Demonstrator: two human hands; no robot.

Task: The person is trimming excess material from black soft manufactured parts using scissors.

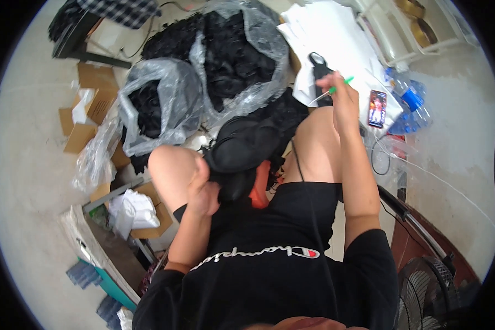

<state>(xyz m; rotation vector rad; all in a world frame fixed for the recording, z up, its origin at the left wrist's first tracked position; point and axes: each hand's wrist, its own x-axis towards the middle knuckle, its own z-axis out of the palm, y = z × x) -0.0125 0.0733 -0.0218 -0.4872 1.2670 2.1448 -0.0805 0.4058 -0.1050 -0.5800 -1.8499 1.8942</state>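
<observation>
The left hand [202, 192] is clenched into a black fabric piece [247, 146] that lies draped across the lap between the 2 bare knees, bunching its near edge. The right hand [340, 93] is raised over the right knee and pinches a thin tool with a green handle [335, 88] between its fingertips. The fabric looks soft, limp and light, so it will likely sag and fold wherever it is unsupported; a gathered fistful at the edge, as now, seems the surest hold. The tool looks stiff, slim and light, best held near its middle. On the floor beyond sit clear plastic bags of black material [225, 60], white sheets [335, 33] and a phone [377, 108].
</observation>
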